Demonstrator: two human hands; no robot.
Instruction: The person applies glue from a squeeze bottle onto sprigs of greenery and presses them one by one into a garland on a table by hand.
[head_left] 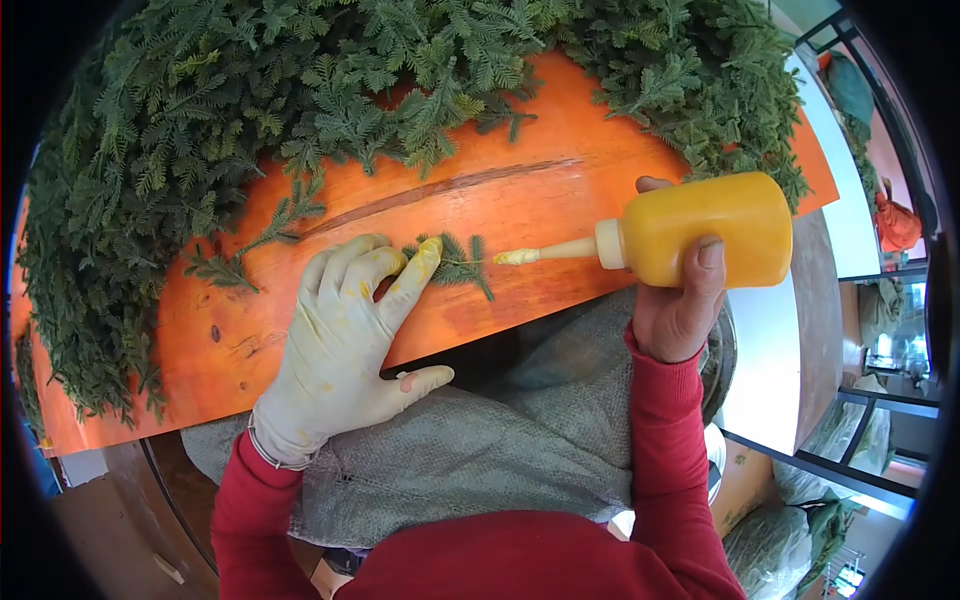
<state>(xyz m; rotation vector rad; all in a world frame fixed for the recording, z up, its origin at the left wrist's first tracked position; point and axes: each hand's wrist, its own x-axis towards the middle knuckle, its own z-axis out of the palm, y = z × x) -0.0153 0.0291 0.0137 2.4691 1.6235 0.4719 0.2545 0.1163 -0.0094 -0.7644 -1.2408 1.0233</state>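
Red sweater fabric [520, 560] with ribbed cuffs lies nearest the camera, beside coarse grey woven cloth [470, 460] draped over the lap. The left hand [335, 340], in a thin, wrinkled off-white glove with yellow smears, rests at the orange wooden bench [400, 215]. Its index and middle fingers meet a small green needle-leaved sprig [462, 270] at the bench's near edge, the thumb spread apart; whether they pinch or merely press it, I cannot tell. A thin metal bangle [268, 447] circles the wrist.

The bare right hand [690, 300] grips a smooth, rounded yellow squeeze bottle [710, 230], held sideways. Its tapered nozzle [565, 250], yellow-crusted at the tip, points left, just beside the sprig. Dense, feathery evergreen branches [200, 130] are heaped along the bench's far and left sides, beyond a long dark crack [430, 190] in the grainy wood.
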